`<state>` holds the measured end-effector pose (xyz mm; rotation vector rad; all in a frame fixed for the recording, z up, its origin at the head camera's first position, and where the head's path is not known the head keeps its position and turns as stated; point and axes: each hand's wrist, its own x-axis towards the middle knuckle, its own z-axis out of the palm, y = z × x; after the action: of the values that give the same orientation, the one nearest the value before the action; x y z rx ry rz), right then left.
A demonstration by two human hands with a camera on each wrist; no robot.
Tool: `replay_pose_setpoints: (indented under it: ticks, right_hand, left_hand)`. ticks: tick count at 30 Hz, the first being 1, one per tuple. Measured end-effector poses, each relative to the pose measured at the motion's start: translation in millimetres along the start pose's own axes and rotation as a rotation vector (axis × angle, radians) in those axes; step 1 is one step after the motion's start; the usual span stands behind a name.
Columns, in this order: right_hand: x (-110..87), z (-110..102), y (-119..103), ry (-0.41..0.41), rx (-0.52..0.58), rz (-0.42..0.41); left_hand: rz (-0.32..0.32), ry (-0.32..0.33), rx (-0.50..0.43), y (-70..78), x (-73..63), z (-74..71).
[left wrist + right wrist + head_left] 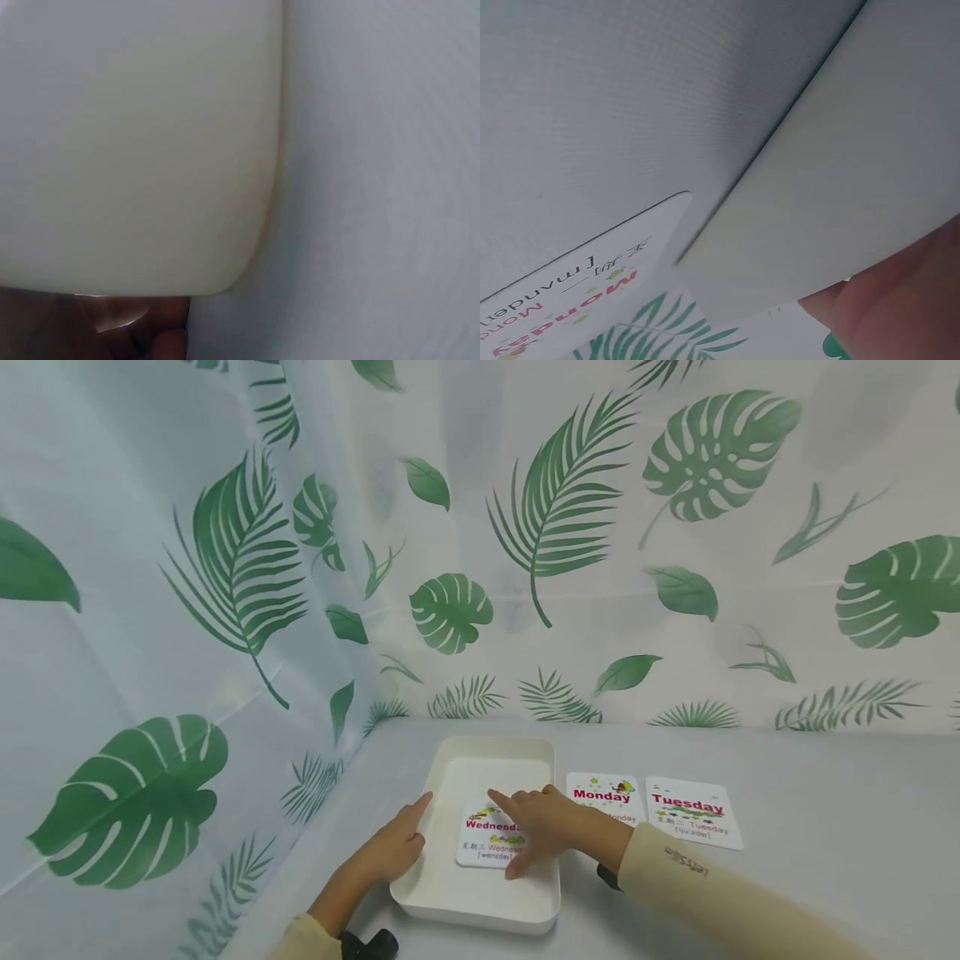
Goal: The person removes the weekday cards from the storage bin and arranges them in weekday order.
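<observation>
A white tray (480,906) holds a card printed "Wednesday" (480,852). Over the right part of that card spreads my right hand (543,822). Its index finger points left near the card's top edge and its thumb reaches the bottom edge; contact with the card cannot be made out. My left hand (393,845) rests against the tray's left side, index finger stretched along the rim. The left wrist view shows the tray's wall (150,150), with some fingers (169,343) partly hidden behind it. In the right wrist view, part of my right hand (907,300) shows beyond the tray wall.
Just right of the tray, a "Monday" card (603,795) and a "Tuesday" card (693,814) lie side by side on the grey table (825,827). A leaf-patterned curtain (570,635) hangs behind and along the left.
</observation>
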<state>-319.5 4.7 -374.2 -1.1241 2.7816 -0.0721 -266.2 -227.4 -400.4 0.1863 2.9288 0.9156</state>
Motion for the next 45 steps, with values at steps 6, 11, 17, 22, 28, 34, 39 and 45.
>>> replay_pose_setpoints:
  ticks: [6, 11, 17, 22, 28, 34, 39, 45]
  right_hand:
    - [0.7, -2.1, -3.5, 0.022, -0.037, -0.028]
    - [-0.7, -6.7, -6.1, 0.074, -0.053, -0.047]
    - [-3.9, -12.2, -0.8, 0.155, -0.073, -0.048]
    - [-9.7, -27.1, 6.9, 0.227, -0.012, -0.022]
    - [-22.9, -47.5, 21.0, 0.273, 0.05, 0.039]
    - [-39.1, -48.9, 45.6, 0.288, 0.023, 0.101]
    - [-57.2, -42.2, 67.4, 0.299, 0.013, 0.123]
    - [-83.6, -36.6, 98.5, 0.318, 0.017, 0.149]
  left_hand:
    - [0.001, 0.013, 0.002, -2.4, -2.5, 0.6]
    - [0.007, 0.017, -0.009, -2.7, -2.0, -0.3]
    - [0.024, 0.007, -0.005, -2.8, 0.7, 2.2]
    - [0.029, 0.001, -0.009, -3.8, 1.6, 4.0]
    - [0.028, -0.003, -0.001, -3.3, -0.1, 1.2]
    - [0.013, 0.002, 0.007, -1.5, 1.1, 1.0]
    - [0.007, 0.004, 0.005, -2.2, 0.9, 3.1]
    - [0.005, 0.008, 0.005, -2.3, -0.4, 2.7]
